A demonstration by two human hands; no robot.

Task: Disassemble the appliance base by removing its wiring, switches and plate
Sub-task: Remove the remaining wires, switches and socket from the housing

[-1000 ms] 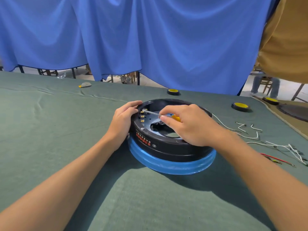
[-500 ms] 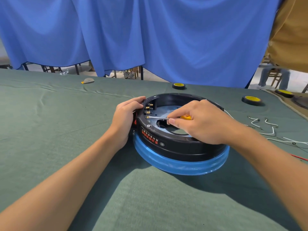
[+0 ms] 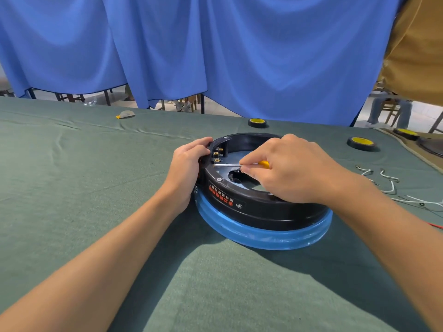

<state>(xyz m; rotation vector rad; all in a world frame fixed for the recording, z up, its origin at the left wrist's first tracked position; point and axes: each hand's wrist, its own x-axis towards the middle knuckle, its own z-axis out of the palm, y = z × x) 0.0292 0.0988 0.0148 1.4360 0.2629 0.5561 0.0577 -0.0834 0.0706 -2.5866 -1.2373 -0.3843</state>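
**A:** What is at the far left?

**B:** A small pale scrap with a yellow edge [image 3: 125,114] lies on the green cloth-covered surface [image 3: 72,188], near its far edge. Behind it hangs a blue curtain [image 3: 215,56].

**A:** And the left hand?

**B:** The left hand [image 3: 189,161] grips the left rim of the round black plastic appliance base [image 3: 263,212], with its fingers curled over the top edge. The base sits near the middle of the surface on a glossy blue ring [image 3: 263,238].

**A:** What shows inside the base?

**B:** Three brass switch terminals [image 3: 218,154] stand in a row on the left inner wall. Right of them lies a grey plate [image 3: 237,155].

**A:** Is there a tool?

**B:** Yes, a thin steel screwdriver with a yellow handle [image 3: 227,165]. It lies nearly level, and its tip touches the inner wall just below the terminals.

**A:** Who holds it?

**B:** The right hand [image 3: 287,168] pinches the shaft between thumb and forefinger. The other fingers are curled, and the yellow handle shows between them.

**A:** And further right?

**B:** One black tape roll with a yellow top [image 3: 257,122] sits beyond the base, and another [image 3: 361,143] sits far right. Loose white wires [image 3: 388,185] lie on the cloth, apart from the base. A red wire [image 3: 435,225] shows at the right edge. Someone in a tan garment [image 3: 417,44] stands at the far right.
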